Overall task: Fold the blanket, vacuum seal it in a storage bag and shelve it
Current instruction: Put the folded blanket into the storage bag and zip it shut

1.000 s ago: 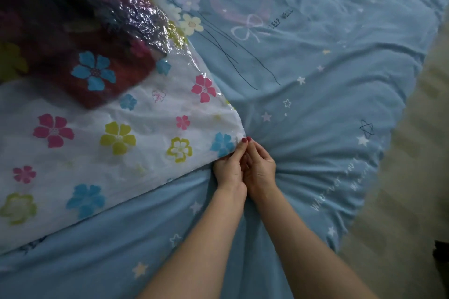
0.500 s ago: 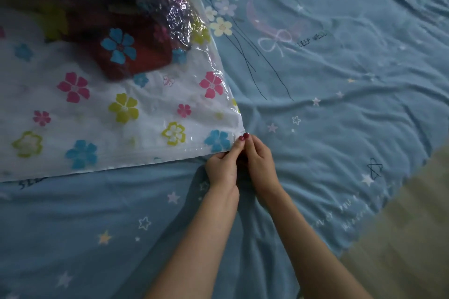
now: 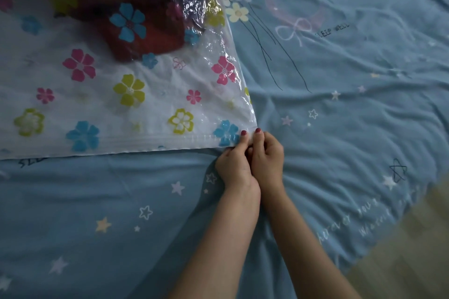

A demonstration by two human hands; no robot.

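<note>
Both bare forearms reach forward from the lower edge, side by side and converging at the wrists. The left hand (image 3: 234, 165) and right hand (image 3: 267, 155) sit pressed together, knuckles up, fingers curled. Each thumb stretches forward, red nails showing, and pinches the bag (image 3: 145, 114) at its near corner, along the seal strip.

Glossy plastic storage bag (image 3: 150, 114) (crinkled), matt cloth bedsheet (image 3: 340, 116)
</note>
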